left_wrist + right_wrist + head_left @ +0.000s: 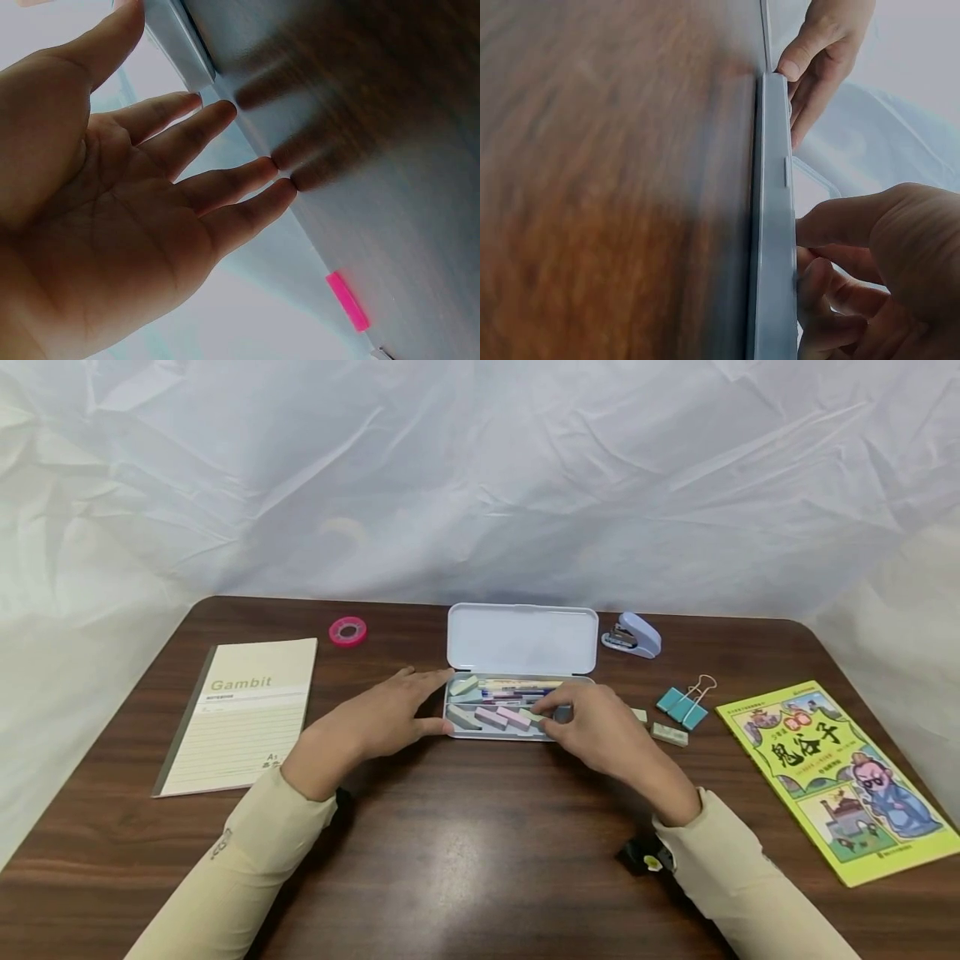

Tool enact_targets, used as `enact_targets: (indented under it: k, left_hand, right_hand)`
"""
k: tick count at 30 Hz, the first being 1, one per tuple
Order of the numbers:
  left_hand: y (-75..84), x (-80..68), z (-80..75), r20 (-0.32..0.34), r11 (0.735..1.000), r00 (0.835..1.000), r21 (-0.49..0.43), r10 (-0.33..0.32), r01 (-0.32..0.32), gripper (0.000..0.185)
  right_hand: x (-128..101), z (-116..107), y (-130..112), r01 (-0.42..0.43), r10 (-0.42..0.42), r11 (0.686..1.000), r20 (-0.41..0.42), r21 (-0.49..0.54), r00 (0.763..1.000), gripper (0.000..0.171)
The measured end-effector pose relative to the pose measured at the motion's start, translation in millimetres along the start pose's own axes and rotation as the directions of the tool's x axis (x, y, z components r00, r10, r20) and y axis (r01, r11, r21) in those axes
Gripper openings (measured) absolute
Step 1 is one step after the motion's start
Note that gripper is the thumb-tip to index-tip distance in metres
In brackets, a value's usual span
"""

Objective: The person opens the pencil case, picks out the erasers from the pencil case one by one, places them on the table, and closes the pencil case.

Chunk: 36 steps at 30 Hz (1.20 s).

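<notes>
Two loose erasers (670, 734), two binder clips (681, 707).

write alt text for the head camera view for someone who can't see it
Two hands work at an open pencil case on a brown table: the left hand rests against its left end, the right hand reaches among erasers inside. Around lie a Gambit notebook, pink tape roll, stapler, binder clips and a yellow comic book.

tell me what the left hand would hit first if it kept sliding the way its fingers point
Probably the left end wall of the open pencil case: the left hand lies flat, fingers pointing right, tips already at or touching it. Beyond are the erasers inside.
</notes>
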<state>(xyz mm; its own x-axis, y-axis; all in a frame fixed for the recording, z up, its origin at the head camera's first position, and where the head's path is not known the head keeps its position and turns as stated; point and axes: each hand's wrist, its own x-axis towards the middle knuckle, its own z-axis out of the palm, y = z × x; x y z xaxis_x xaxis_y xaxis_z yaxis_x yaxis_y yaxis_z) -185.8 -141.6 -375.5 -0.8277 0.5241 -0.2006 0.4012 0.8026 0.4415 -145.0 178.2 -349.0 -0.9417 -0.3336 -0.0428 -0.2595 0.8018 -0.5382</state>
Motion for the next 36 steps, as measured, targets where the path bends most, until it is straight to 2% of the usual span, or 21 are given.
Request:
enact_targets:
  k: [2,4,10,17,18,20,27,31,36]
  left_hand:
    - [-0.6,-0.3,0.4,0.0,1.0,1.0,0.001,-0.001,0.001,0.093]
    - [-7.7,4.0,5.9,-0.009,1.0,1.0,0.004,-0.001,0.002,0.093]
    - [-9.1,4.3,6.5,-0.013,1.0,1.0,-0.003,-0.006,0.006,0.091]
    - [33.2,-18.2,-22.2,0.023,0.999,0.999,-0.015,-0.037,0.037,0.083]
    - [34.8,-19.2,-23.2,0.023,0.999,0.999,-0.015,-0.038,0.038,0.083]
    - [33.0,-18.0,-22.0,0.025,0.999,0.999,-0.015,-0.033,0.033,0.083]
    - [-6.8,4.3,5.9,-0.004,1.0,1.0,-0.007,-0.014,0.014,0.093]
    - [-11.4,6.8,8.5,-0.007,1.0,1.0,-0.001,-0.01,0.01,0.094]
    - [-5.3,1.5,3.6,0.001,1.0,1.0,-0.016,-0.017,0.017,0.092]
  right_hand:
    - [0.6,1.0,-0.2,0.003,-0.003,1.0,-0.008,-0.002,1.0,0.021]
    - [0.9,1.5,-0.4,0.005,-0.005,1.0,-0.014,-0.001,1.0,0.021]
    - [-0.3,-0.1,1.2,0.011,-0.011,0.999,-0.01,0.04,1.0,0.022]
    - [-4.3,-6.5,6.9,0.007,-0.006,0.988,-0.012,0.153,1.0,0.022]
    - [-5.0,-7.2,7.8,0.008,-0.006,0.986,-0.013,0.169,1.0,0.022]
    - [-6.6,-8.3,9.3,0.004,-0.002,0.98,-0.013,0.199,1.0,0.022]
    - [-11.8,-14.1,14.6,-0.024,0.035,0.972,-0.043,0.233,0.998,0.023]
    - [-18.0,-21.1,23.2,-0.067,0.078,0.976,-0.049,0.207,0.996,0.024]
    - [-29.6,-30.8,38.8,-0.103,0.115,0.973,-0.045,0.207,0.992,0.024]
